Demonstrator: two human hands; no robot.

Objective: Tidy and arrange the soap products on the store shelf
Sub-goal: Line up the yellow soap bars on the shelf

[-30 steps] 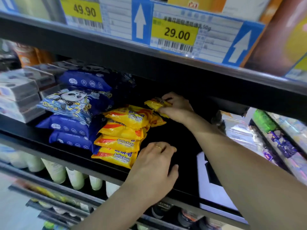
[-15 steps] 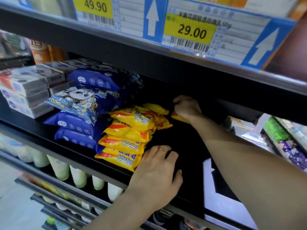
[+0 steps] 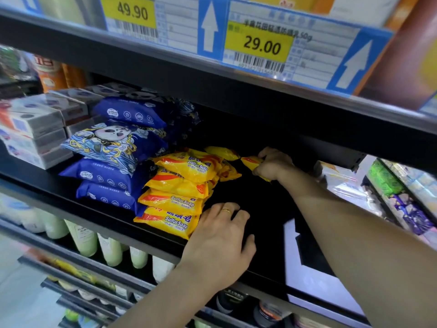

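A black metal store shelf board (image 3: 264, 200) spans the view, dark in its recess. Above the grip runs the black front rail of the upper shelf (image 3: 165, 67), carrying blue-and-white price strips with yellow tags (image 3: 260, 46) printed 49.90 and 29.00 and white upward arrows. Below the grip, a lower tier holds a row of pale green-white plastic bottles (image 3: 82, 237). Right of the grip, a neighbouring rack of clear-wrapped goods (image 3: 402, 197) stands brightly lit.

Glossy yellow plastic soap packets (image 3: 179, 200) lie on a matt black shelf (image 3: 260, 204).
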